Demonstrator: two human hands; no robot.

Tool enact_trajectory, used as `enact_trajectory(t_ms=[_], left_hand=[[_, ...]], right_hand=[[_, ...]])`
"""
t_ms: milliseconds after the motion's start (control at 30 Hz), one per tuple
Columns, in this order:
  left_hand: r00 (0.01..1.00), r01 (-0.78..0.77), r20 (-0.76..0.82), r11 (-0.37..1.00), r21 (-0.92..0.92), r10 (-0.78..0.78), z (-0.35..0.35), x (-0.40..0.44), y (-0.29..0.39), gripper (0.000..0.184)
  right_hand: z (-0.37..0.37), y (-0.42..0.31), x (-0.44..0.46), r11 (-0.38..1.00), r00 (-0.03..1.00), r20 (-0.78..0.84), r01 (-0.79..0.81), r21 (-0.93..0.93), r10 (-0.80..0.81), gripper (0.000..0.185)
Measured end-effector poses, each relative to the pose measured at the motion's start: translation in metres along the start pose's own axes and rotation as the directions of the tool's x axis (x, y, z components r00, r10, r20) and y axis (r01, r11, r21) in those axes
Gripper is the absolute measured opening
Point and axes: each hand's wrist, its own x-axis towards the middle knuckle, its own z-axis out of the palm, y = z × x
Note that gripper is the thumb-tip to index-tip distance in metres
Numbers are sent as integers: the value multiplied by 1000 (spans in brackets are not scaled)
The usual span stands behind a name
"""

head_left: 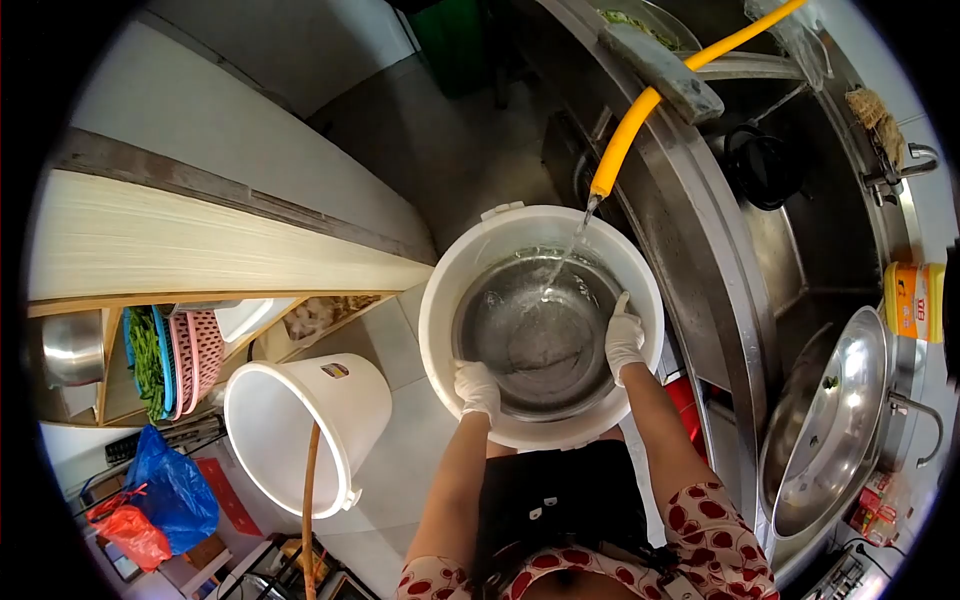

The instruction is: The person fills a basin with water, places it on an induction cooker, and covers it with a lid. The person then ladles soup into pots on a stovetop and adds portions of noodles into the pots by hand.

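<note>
A round metal basin [585,392] with water in it sits inside the mouth of a large white bucket [441,305]. My left hand [477,388], in a white glove, grips the basin's rim at the lower left. On the right side, my right hand [625,343], gloved too, holds the rim with its thumb pointing up. The fingertips of both hands are partly hidden. From a yellow hose [627,140] above, a stream of water [570,248] falls into the basin and ripples the surface.
A second white bucket [375,405] lies tilted at left, with a wooden stick [311,500] across its mouth. Steel sinks [745,280] line the right, holding a black pot [765,165] and large metal bowls [835,420]. Shelves with pink baskets [205,345] stand left.
</note>
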Motion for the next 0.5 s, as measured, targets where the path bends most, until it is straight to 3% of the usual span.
enact_trajectory(t_ms=[133,233,433,500], left_hand=[[996,-64,-60,997,50,67,5,-1,-1,43],[995,62,-59,972,-225,-77,3,0,0,46],[999,46,12,980,-193,-44,4,1,1,51],[999,-15,-34,996,-86,12,9,1,1,51]], right_hand=[[-4,-1,-1,999,998,54,-29,37,27,68],[0,-1,0,999,1000,17,-17,40,16,68],[10,-1,-1,995,995,-88,38,-87,-46,73],[10,-2,-1,992,996,-73,42,-116,-51,73]])
